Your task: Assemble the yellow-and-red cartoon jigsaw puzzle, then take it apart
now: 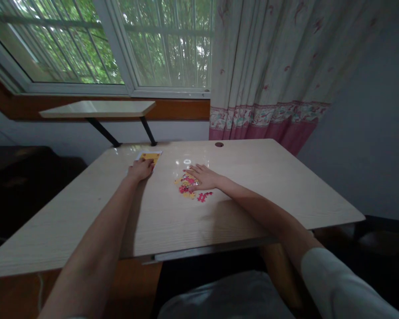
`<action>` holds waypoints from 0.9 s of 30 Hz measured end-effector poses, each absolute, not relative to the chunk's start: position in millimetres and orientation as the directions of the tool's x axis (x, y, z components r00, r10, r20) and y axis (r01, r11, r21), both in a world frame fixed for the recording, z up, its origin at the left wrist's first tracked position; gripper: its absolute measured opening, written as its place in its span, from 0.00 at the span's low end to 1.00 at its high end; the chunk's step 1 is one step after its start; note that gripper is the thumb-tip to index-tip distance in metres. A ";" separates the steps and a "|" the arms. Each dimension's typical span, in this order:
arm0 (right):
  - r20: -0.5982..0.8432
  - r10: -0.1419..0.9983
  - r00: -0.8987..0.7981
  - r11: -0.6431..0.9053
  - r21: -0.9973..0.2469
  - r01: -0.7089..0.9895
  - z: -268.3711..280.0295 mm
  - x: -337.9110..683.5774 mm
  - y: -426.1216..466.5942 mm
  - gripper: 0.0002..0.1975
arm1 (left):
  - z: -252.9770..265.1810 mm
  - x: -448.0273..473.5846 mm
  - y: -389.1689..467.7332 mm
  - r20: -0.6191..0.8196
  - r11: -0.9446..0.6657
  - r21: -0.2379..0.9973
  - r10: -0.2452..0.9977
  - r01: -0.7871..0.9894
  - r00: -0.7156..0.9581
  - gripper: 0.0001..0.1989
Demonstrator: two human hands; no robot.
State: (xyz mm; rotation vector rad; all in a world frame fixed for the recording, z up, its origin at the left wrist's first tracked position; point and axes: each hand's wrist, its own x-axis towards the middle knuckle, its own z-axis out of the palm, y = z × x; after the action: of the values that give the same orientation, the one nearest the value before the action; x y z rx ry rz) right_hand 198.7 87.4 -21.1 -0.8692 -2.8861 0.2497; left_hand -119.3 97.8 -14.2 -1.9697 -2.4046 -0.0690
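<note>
We find the left hand (141, 170) resting on a flat yellow printed card with a white border (152, 156), its fingers curled over the near part; whether those fingertips are closed on anything, we cannot tell, as the knuckles hide them. The right hand (202, 177) lies palm down with its fingers apart, over part of a cluster of small flat red and yellow jigsaw pieces (183, 189), and we see nothing clamped in it. The cluster shows beside and under its thumb and fingers, while a few small linked red pieces (202, 197) lie just off its thumb, towards the body. In our judgement, spreading of this kind calls for light, level pressure from the right palm, so that pieces slide without stacking or flipping, while the left hand steadies the card. As to edges, the front edge of the pale wood-grain tabletop (269, 173) runs well apart from both hands on the body side, and sliding pieces that way carries the greater risk of a drop. Ahead of the left hand, the black metal posts (148, 130) of a raised pale shelf (119, 107) limit reach; we judge the widest room to be right of the right hand.
</note>
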 end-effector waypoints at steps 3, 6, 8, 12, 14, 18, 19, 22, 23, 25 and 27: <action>0.082 0.504 -0.860 0.855 -0.187 0.484 -21.6 180.5 85.2 0.46 | -12.2 -106.5 92.7 0.099 0.177 -0.007 0.979 0.984 -0.175 0.25; 0.096 0.440 -0.893 0.887 -0.201 0.415 -22.2 163.9 81.5 0.44 | -9.9 -87.9 81.3 0.210 0.073 -0.044 0.976 0.996 -0.063 0.25; 0.095 0.400 -0.911 0.899 -0.232 0.371 -22.0 154.4 78.9 0.41 | -8.0 -76.3 74.3 0.227 -0.032 -0.036 0.973 0.999 0.040 0.25; 0.125 0.397 -0.909 0.878 -0.339 0.337 -18.6 153.1 78.0 0.35 | -2.2 -64.3 58.1 0.235 -0.256 0.029 0.941 0.966 0.242 0.26; 0.146 0.421 -0.895 0.860 -0.376 0.344 -15.7 168.6 79.8 0.33 | 0.9 -63.7 43.7 0.236 -0.347 0.055 0.915 0.936 0.326 0.29; 0.107 0.468 -0.877 0.836 -0.376 0.400 -11.5 223.5 80.4 0.39 | 2.6 -63.9 4.7 0.171 -0.435 0.098 0.894 0.895 0.415 0.35; 0.082 0.478 -0.874 0.831 -0.365 0.420 -11.4 237.1 79.1 0.44 | 1.6 -63.1 -3.8 0.158 -0.445 0.096 0.890 0.890 0.428 0.37; 0.029 0.495 -0.868 0.825 -0.329 0.459 -14.3 263.9 72.2 0.53 | -4.3 -56.5 -17.1 0.129 -0.490 0.073 0.868 0.869 0.479 0.40; 0.020 0.503 -0.864 0.822 -0.320 0.471 -16.0 267.1 69.7 0.54 | -6.6 -52.9 -16.8 0.118 -0.502 0.065 0.862 0.862 0.493 0.41; 0.017 0.523 -0.852 0.813 -0.312 0.492 -19.4 265.5 65.5 0.55 | -10.8 -43.5 -11.0 0.099 -0.502 0.057 0.863 0.863 0.495 0.43; 0.020 0.546 -0.838 0.801 -0.308 0.514 -22.1 256.1 62.9 0.55 | -13.6 -31.9 -2.1 0.071 -0.486 0.051 0.873 0.873 0.482 0.43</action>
State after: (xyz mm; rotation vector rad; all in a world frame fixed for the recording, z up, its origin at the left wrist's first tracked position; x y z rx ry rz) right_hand 256.1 62.9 -22.1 -0.8499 -2.8786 0.4453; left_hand -31.9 -2.1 -13.6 -2.7109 -1.5967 -0.1371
